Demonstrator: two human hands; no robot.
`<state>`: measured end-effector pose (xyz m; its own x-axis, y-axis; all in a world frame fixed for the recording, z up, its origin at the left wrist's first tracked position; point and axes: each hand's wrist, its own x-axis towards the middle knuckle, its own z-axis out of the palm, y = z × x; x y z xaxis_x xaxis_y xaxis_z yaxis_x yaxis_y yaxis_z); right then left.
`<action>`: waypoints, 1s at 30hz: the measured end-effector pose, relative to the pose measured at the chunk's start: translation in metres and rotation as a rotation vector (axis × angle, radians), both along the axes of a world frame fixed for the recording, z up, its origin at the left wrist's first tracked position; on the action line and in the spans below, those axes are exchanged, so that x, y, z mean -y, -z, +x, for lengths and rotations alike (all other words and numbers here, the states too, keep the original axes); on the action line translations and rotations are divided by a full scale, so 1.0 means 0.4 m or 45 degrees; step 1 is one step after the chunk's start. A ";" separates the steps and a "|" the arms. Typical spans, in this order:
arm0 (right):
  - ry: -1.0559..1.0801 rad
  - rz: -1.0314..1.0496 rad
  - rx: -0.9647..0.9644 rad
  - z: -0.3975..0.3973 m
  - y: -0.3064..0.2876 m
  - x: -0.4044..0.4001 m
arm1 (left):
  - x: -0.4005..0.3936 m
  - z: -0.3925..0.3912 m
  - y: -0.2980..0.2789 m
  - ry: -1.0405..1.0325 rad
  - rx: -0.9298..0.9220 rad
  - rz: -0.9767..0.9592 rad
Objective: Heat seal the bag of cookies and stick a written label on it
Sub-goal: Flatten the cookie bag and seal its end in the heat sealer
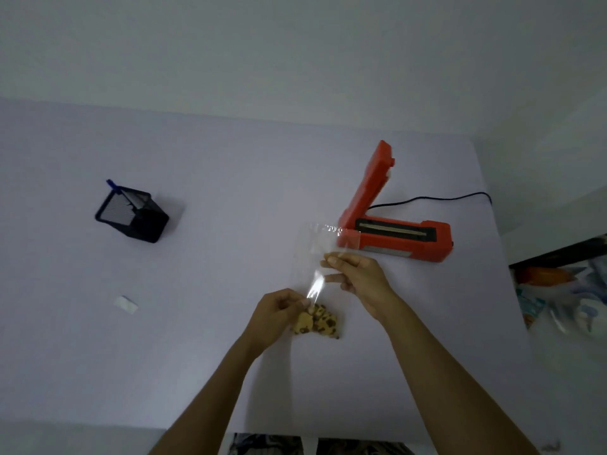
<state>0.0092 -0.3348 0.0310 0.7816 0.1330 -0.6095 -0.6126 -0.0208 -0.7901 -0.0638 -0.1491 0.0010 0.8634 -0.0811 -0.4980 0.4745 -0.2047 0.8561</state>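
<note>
Clear cookie bag (308, 257), held in both hands.
Left hand (279, 310) pinches beside cookies (318, 323); right hand (358, 274) pinches upper edge; heat sealer (394, 231) open.

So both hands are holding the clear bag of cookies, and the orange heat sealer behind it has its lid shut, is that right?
Not quite. The head view shows the orange heat sealer with its lid raised, open. The rest holds: the left hand and the right hand both hold the clear bag of cookies.
</note>
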 end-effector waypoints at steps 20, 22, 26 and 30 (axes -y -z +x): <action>0.182 -0.461 0.054 0.050 0.141 -0.349 | -0.255 0.038 0.061 0.023 0.094 0.681; 0.151 -0.615 0.101 0.053 0.148 -0.361 | -0.258 0.045 0.067 0.063 0.040 0.696; 0.120 -0.857 0.171 0.050 0.156 -0.388 | -0.271 0.060 0.072 0.088 -0.064 0.681; 0.133 -0.926 0.157 0.049 0.149 -0.397 | -0.279 0.069 0.073 0.155 -0.055 0.759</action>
<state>0.0287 -0.1760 -0.0287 0.8365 -0.3496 -0.4220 -0.5477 -0.5113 -0.6622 -0.0361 -0.0373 -0.0281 0.8435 0.1255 -0.5222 0.4491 -0.6981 0.5577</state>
